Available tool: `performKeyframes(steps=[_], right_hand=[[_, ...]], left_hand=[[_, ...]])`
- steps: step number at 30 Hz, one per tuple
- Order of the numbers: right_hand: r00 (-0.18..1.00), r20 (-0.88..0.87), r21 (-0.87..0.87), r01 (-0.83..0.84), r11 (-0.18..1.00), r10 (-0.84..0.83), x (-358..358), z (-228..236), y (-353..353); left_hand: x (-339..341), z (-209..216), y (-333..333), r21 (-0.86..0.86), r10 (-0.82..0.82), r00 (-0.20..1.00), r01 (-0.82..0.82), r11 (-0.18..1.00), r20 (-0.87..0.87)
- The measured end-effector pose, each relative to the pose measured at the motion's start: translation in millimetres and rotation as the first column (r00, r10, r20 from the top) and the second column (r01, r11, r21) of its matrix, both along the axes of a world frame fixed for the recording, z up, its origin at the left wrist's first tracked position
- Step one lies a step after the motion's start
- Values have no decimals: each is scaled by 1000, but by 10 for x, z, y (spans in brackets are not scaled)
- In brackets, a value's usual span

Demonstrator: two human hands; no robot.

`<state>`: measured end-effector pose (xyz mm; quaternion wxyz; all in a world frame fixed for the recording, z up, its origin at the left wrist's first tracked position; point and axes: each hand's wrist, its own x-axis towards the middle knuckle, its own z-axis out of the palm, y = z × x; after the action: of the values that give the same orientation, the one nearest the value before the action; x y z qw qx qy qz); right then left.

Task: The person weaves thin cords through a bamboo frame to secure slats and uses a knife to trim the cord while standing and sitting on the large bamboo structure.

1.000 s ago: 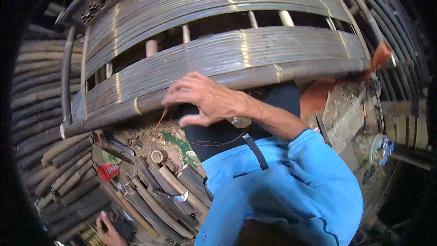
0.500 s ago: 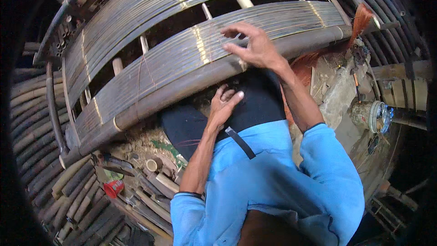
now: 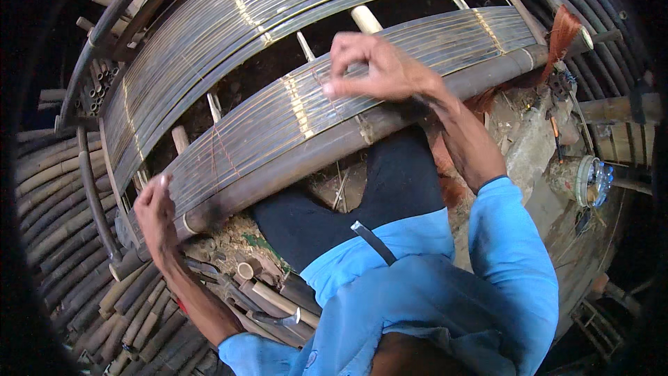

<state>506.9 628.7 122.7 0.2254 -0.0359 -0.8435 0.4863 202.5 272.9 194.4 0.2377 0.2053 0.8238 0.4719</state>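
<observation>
A person in a blue shirt [image 3: 445, 292] and dark trousers [image 3: 390, 195] looks down at a curved panel of thin split bamboo slats [image 3: 278, 118], bound in rows with pale ties and resting across the lap and knees. The right hand [image 3: 379, 69] sits on top of the near band of slats, toward its right half, fingers curled with thumb and forefinger pressed together, pinching what seems to be a thin reddish thread [image 3: 323, 87], though it is too fine to be sure. The left hand [image 3: 156, 219] is at the lower left end of the same band, fingers together and held upright against the edge of the slats near a thick dark bamboo pole [image 3: 334, 153] that runs along the panel's near edge. More reddish thread is wound around the slats between the hands. Cut bamboo poles [image 3: 76, 251] lie stacked at the left, short bamboo offcuts [image 3: 264, 285] lie below the knees, and a reddish brush [image 3: 560, 35] stands at the upper right.
</observation>
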Motion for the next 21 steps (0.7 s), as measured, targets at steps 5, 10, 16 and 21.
performKeyframes(steps=[5,10,16,21], right_hand=[[900,265,374,236,897,-347,-381,-399,531],[747,534,344,236,909,-396,-787,-686,562],[618,710,330,131,935,-337,-830,-694,617],[900,286,277,249,928,-328,-538,-632,403]], left_hand=[[-274,-864,1302,-340,-295,773,110,934,-561],[317,-1545,2746,-456,-551,730,361,813,-405],[659,-1669,3157,-361,-573,816,514,778,-75],[1020,-1294,2732,-92,-476,609,553,828,-634]])
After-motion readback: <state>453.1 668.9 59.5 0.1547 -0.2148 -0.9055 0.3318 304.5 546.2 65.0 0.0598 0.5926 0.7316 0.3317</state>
